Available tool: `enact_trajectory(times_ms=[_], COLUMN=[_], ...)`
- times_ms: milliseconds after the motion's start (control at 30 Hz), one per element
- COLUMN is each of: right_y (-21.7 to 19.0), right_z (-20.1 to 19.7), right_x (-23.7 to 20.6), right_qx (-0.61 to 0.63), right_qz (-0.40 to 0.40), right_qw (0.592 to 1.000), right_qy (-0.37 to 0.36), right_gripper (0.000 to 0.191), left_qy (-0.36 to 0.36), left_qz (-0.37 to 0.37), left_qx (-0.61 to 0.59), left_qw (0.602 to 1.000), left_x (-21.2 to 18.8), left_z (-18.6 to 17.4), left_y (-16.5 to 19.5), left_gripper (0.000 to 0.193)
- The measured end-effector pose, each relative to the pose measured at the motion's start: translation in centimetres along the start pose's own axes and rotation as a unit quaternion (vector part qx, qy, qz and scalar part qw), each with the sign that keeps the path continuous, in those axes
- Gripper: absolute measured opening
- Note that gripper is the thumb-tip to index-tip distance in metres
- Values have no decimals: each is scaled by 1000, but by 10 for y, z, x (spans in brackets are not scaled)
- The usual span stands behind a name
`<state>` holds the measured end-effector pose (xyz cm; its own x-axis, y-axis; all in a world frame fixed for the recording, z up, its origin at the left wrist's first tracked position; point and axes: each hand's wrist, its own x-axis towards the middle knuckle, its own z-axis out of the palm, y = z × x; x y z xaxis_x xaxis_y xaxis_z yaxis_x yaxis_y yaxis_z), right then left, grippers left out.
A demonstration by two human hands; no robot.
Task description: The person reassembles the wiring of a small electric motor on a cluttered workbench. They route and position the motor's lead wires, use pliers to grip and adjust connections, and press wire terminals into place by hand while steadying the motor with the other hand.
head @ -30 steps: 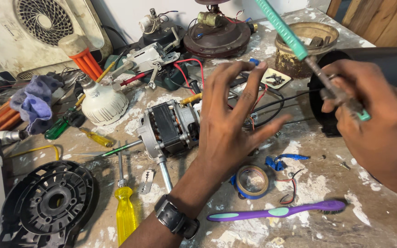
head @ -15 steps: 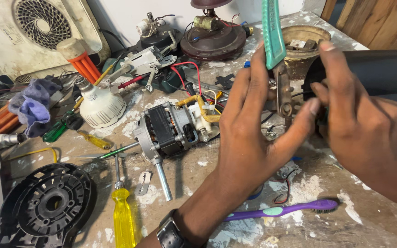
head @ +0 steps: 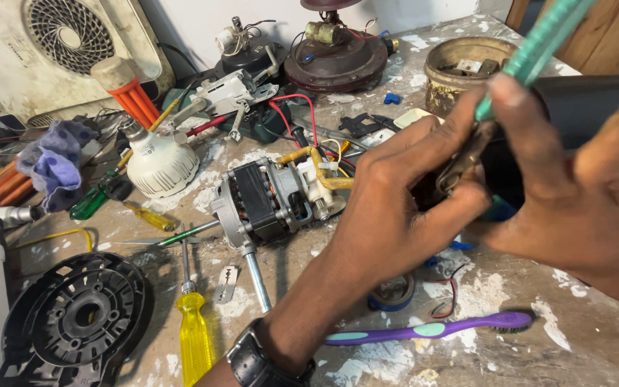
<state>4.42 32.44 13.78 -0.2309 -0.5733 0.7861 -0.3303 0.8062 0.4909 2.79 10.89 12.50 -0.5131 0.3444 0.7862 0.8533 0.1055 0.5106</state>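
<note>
Left hand (head: 402, 208): fingers are curling around a small metal part (head: 467, 161), pinching it at mid-frame; a wristwatch (head: 256, 362) is sitting on the wrist.
Right hand (head: 574, 186): fingers are clenching around a green-handled tool (head: 539, 46), thumb pressing beside the metal part.
Tool position: handle is rising toward the upper right corner; the tip is meeting the metal part between both hands.
Behind the hands: a black housing (head: 582, 97) is lying on the desk (head: 596, 337).
Beneath: a purple toothbrush (head: 431, 331) and a tape roll (head: 393, 292) are resting near the wrist.
Left of the hands: an electric motor (head: 266, 201), a yellow screwdriver (head: 193, 333), a black round cover (head: 77, 315).
</note>
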Motion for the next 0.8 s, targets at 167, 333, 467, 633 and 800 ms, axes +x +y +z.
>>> enact_trajectory(times_ms=[167,333,467,633,800], right_y=[-2,0,-2,-5,0], right_z=[-6,-10,-13,-15,-22], right_x=[13,16,16,16,15], right_qx=[16,12,20,21,20], right_qz=[-13,-8,16,32,60], right_qw=[999,998,997,997,997], right_qy=[-43,-66,-77,-63,-50], right_gripper=[109,98,88,87,86], left_qy=[-34,-33,-30,27,146], left_qz=[34,48,17,64,48], left_qx=[-22,-22,-25,28,86], left_qw=[999,998,999,997,984], left_x=[0,-3,-1,1,9], left_z=[-7,-8,-8,-11,-21], left_y=[-9,-12,-8,-5,-6], left_gripper=[58,57,55,52,29])
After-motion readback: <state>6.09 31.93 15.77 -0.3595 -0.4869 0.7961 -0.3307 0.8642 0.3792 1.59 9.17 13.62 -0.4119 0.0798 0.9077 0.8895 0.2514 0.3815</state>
